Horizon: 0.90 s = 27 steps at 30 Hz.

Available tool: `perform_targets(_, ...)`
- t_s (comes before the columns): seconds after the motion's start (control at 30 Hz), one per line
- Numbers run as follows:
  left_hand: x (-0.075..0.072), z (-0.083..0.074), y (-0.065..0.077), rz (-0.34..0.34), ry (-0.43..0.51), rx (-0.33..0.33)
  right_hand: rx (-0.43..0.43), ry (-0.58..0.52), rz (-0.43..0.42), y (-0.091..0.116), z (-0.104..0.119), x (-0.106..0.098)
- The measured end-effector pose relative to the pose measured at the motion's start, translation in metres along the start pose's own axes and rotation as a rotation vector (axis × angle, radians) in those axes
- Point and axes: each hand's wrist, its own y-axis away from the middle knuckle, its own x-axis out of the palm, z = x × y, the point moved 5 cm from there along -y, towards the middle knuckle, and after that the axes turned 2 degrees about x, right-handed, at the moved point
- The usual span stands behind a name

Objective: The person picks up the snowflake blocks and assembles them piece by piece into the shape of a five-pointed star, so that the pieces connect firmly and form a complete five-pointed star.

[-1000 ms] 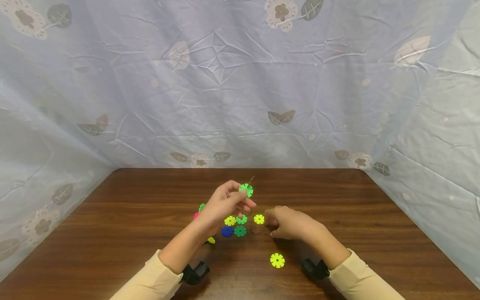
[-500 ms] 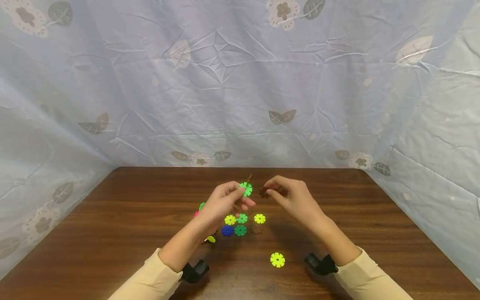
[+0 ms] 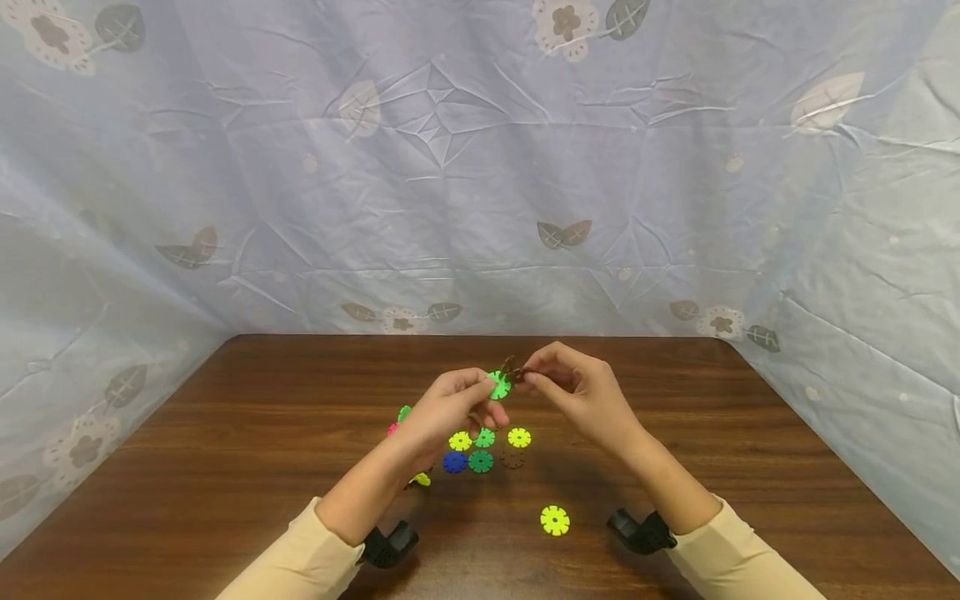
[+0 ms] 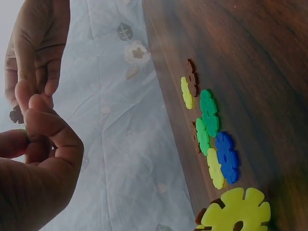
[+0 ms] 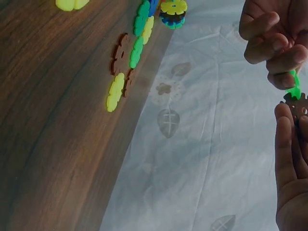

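Note:
Above the table my left hand [image 3: 450, 410] pinches a light green notched disc [image 3: 499, 386] between thumb and fingers. A brown notched disc [image 3: 508, 365] stands at an angle on that green disc's upper edge. With thumb and fingertips my right hand [image 3: 585, 385] pinches another brown disc [image 3: 519, 375], held against the green and brown pieces. In the right wrist view, the green disc [image 5: 294, 86] meets a brown disc [image 5: 297, 103] edge to edge. Whether the newest brown piece is slotted in cannot be made out, as fingers cover part of the joint.
Below the hands lie flat discs: yellow [image 3: 460, 441], light green [image 3: 484, 438], blue [image 3: 455, 462], dark green [image 3: 481, 462], brown [image 3: 513, 458]. A lone yellow disc [image 3: 555, 521] is nearer the front. Joined colourful discs [image 3: 405, 413] are partly hidden behind the left forearm.
My right hand has picked up a brown disc from the table and carried it up and left to the green disc. The left hand has stayed almost in place.

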Motion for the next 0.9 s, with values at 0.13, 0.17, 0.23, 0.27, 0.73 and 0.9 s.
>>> perform_targets(0.13, 0.000, -0.001, 0.000, 0.020, 0.032, -0.011, -0.014, -0.046, 0.014, 0.001, 0.001, 0.001)
perform_targets(0.17, 0.000, -0.001, 0.000, 0.026, 0.043, -0.013, -0.023, -0.058, 0.016, 0.001, 0.001, 0.002)
perform_targets(0.23, 0.001, -0.001, 0.001, 0.040, 0.067, -0.015, -0.043, -0.085, 0.015, 0.002, 0.001, 0.002)
perform_targets(0.27, 0.001, -0.001, 0.001, 0.047, 0.082, -0.013, -0.054, -0.098, 0.015, 0.002, 0.000, 0.003)
perform_targets(0.73, 0.004, -0.004, 0.007, 0.072, 0.241, 0.014, -0.148, -0.189, -0.027, 0.006, 0.008, 0.010)
perform_targets(0.9, 0.005, -0.004, 0.007, 0.049, 0.262, 0.009, -0.160, -0.146, -0.056, 0.005, 0.009, 0.013)
